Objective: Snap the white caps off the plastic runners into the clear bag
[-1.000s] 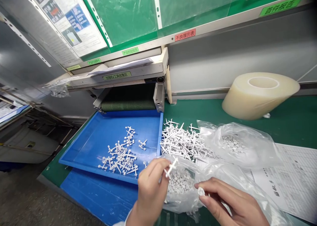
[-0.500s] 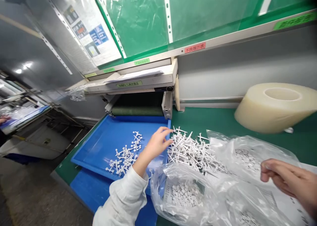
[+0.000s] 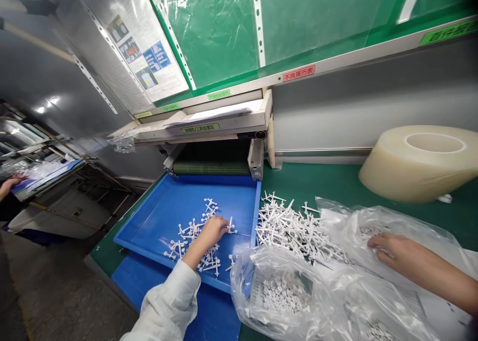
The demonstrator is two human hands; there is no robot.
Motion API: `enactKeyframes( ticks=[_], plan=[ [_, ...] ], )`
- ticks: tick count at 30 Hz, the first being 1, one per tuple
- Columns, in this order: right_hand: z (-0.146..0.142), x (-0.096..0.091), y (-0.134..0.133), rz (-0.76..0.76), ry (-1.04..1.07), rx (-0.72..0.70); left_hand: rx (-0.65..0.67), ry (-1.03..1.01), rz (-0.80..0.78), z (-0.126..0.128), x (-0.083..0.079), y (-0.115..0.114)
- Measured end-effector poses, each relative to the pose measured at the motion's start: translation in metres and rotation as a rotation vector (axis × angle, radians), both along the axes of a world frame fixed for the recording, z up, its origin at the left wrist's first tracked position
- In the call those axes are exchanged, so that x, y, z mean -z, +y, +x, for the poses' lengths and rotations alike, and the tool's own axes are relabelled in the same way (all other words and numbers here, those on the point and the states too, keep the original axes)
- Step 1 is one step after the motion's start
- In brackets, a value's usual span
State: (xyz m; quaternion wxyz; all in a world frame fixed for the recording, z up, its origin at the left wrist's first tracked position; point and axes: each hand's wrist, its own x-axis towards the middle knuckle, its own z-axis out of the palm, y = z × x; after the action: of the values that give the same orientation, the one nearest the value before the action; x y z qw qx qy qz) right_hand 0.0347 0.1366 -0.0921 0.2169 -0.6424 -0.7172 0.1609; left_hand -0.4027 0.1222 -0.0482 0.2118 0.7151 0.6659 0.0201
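My left hand lies low in the blue plastic tray, among a heap of white plastic cross-shaped parts, with its fingertips beside one part. Whether it grips anything is hidden. My right hand rests on a clear plastic bag holding small grey-white discs, its fingers near the bag's opening. A larger pile of the white parts lies loose on the green mat, right of the tray. A second clear bag of discs sits in front.
A big roll of clear film lies at the back right of the green mat. Printed sheets lie under the bags. A slatted machine opening stands behind the tray. Far left, a co-worker's hand shows beyond the bench.
My left hand has moved from above the front bag, where it held a white part, down into the tray. My right hand has moved onto the rear bag.
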Motion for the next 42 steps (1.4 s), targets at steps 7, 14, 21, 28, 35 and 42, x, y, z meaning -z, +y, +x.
enactKeyframes(
  ticks=[7,14,21,28,35,42],
  plan=[
    [0.005,-0.063,-0.026,-0.094,0.100,-0.149,-0.195,-0.411,0.127,0.049,-0.080,-0.037],
    [-0.085,-0.148,-0.080,-0.424,0.703,-0.298,-0.205,-1.087,-0.169,0.149,-0.108,-0.095],
    [-0.087,-0.146,-0.081,-0.736,1.018,-0.258,-0.050,-1.209,0.009,0.147,-0.092,-0.098],
    [-0.093,-0.146,-0.085,-0.782,1.050,-0.324,0.018,-1.175,0.096,0.163,-0.081,-0.103],
    [-0.087,-0.149,-0.091,-0.812,1.052,-0.312,-0.155,-1.283,0.005,0.167,-0.079,-0.111],
    [-0.091,-0.148,-0.089,-0.849,1.076,-0.306,-0.194,-1.331,-0.025,0.168,-0.079,-0.114]
  ],
)
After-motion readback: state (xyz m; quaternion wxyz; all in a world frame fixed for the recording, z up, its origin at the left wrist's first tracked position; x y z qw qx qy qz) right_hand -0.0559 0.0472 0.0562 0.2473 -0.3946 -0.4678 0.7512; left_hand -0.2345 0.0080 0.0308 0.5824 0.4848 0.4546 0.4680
